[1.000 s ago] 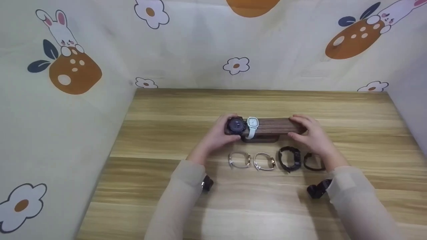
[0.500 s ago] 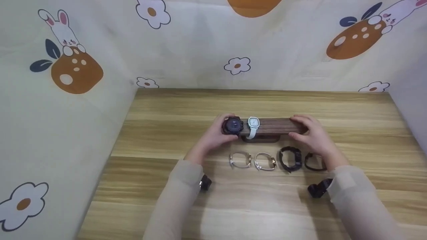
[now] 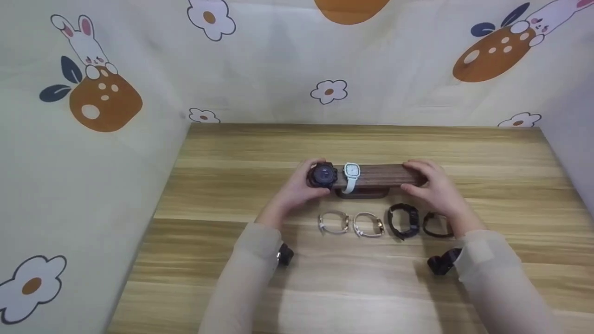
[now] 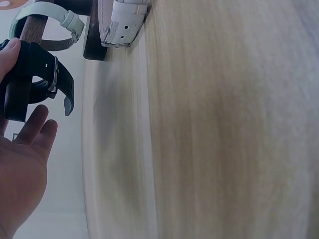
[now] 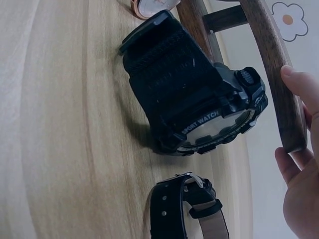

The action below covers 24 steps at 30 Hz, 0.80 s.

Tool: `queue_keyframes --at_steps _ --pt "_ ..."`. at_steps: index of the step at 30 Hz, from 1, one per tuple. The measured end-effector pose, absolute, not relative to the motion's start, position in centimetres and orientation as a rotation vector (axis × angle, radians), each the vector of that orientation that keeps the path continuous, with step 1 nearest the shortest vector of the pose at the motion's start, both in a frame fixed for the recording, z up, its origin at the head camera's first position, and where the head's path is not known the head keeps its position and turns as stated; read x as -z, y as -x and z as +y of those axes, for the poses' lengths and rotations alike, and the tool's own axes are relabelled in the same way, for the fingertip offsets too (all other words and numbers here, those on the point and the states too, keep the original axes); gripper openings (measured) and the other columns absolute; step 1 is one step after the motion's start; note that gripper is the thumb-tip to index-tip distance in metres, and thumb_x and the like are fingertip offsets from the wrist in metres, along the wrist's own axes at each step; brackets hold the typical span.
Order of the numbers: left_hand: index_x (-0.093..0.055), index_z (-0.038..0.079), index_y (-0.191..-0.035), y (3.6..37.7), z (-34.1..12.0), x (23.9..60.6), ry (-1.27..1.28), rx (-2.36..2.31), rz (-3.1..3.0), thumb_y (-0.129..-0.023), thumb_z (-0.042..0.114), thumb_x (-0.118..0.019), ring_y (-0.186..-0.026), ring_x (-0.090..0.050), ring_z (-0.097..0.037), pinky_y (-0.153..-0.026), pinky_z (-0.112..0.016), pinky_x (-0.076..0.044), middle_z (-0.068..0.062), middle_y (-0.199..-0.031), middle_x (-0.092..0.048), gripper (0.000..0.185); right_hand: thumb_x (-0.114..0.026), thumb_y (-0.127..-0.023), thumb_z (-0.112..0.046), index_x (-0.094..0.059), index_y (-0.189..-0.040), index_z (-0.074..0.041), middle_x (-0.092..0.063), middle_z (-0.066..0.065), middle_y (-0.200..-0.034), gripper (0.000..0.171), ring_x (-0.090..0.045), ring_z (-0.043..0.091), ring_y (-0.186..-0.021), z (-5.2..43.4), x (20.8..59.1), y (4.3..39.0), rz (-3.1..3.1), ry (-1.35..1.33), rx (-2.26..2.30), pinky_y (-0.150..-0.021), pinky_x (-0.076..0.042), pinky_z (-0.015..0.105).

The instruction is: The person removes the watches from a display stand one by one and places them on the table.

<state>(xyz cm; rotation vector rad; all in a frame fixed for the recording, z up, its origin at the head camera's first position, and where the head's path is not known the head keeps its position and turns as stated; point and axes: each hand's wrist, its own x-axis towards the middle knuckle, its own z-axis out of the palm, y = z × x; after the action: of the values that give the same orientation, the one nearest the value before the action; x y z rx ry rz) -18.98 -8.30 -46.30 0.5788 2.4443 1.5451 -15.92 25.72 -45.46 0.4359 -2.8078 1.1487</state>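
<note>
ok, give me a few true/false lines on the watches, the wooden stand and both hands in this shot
1. Two watches sit on the wooden stand. True: a dark watch and a white watch.
2. The left hand is at the dark watch. True.
3. The right hand holds a watch. False: it holds the stand's right end.
4. Six watches lie on the table. False: four lie in a row.
5. The white watch lies flat on the table. False: it is on the stand.
</note>
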Motion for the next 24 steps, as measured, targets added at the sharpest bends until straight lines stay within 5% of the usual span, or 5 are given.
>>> queue_keyframes --at_steps 24 --pt "-0.042 0.013 -0.136 19.03 -9.11 47.05 -0.468 -1.685 2.28 -0.07 0.007 -0.08 -0.119 -0.049 -0.025 -0.106 -0.041 -0.032 -0.01 -0.138 -0.043 0.077 -0.076 -0.078 -0.013 -0.053 -0.128 -0.003 -0.045 0.022 -0.131 0.056 -0.041 0.042 -0.119 25.73 45.55 16.02 -2.802 -0.426 -1.169 -0.1 -0.03 0.06"
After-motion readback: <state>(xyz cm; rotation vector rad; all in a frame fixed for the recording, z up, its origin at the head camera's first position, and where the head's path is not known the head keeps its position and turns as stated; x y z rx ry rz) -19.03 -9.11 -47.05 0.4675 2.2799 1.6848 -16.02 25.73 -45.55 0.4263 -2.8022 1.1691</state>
